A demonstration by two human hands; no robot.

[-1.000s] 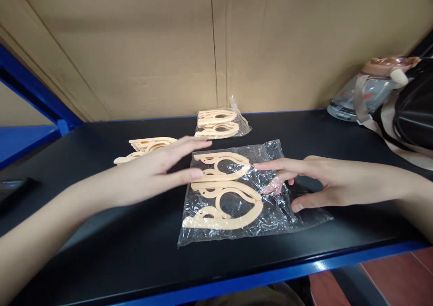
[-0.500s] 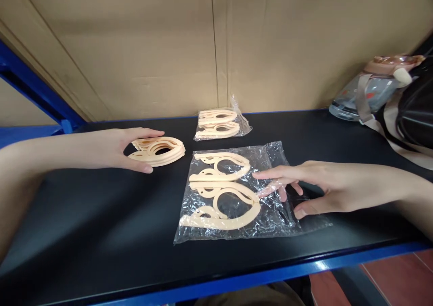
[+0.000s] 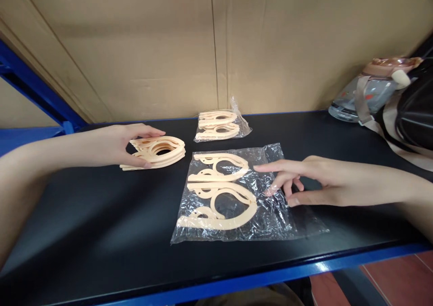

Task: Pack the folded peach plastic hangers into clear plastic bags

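My left hand (image 3: 125, 146) spans a stack of cream plastic folding hangers (image 3: 174, 154) lying on the black tabletop. The thumb presses on their near side and the fingers lie along the far side. In front of me, a clear plastic bag (image 3: 270, 216) lies flat with two folded cream hangers (image 3: 233, 222) visible inside, side by side. My right hand (image 3: 311, 182) is over the bag's right end, open, its index finger stretched toward the hangers. The lower fingers are curled loosely and apart from the thumb.
A second clear bag of folded hangers (image 3: 218, 128) lies at the back by the cardboard wall (image 3: 162, 49). A strapped water bottle (image 3: 375, 89) leans beside a black bag (image 3: 416, 107) at the right. The blue table edge (image 3: 237, 281) runs along the front.
My left thumb has closed in on the hanger stack. The right hand's index finger has straightened and moved slightly up; the bag in front has slid a little left.
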